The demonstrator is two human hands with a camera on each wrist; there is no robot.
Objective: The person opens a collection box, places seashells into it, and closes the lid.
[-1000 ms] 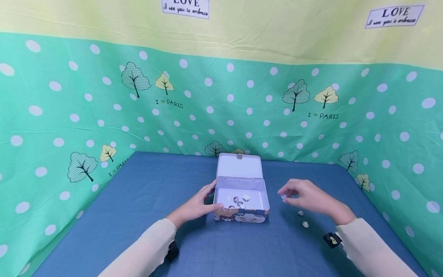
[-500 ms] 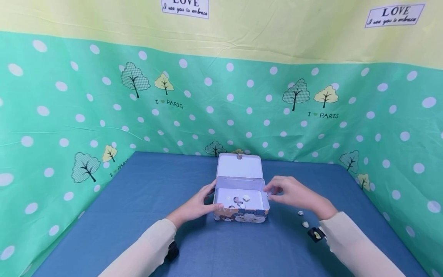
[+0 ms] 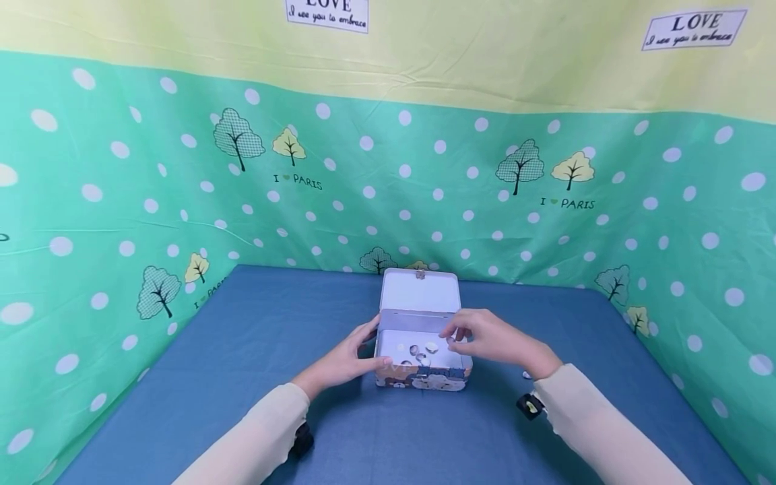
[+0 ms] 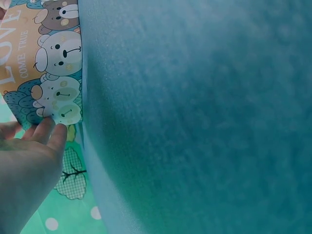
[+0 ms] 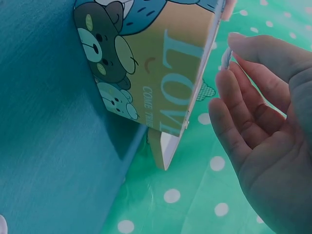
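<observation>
The lidded tin box point(image 3: 423, 378) with printed bears stands on the blue cloth, its lid point(image 3: 421, 290) raised at the back. Several small seashells point(image 3: 432, 347) lie inside on the white bottom. My left hand point(image 3: 342, 358) holds the box's left side, thumb at the front rim and fingers along the side; in the left wrist view its fingertips touch the printed wall. Over the box's right part, my right hand point(image 3: 500, 342) pinches one small whitish seashell point(image 5: 226, 59) between thumb and fingertip. The right wrist view shows that shell edge-on, above the rim.
One loose seashell point(image 3: 527, 374) shows on the blue tablecloth point(image 3: 291, 303) right of the box, partly behind the right wrist. A polka-dot curtain point(image 3: 339, 168) hangs behind the table and along both sides. Each wrist wears a small black camera.
My right hand has moved left with the pinched seashell, from beside the box to over its inside. The right forearm now covers one loose shell. The left hand and box have stayed put.
</observation>
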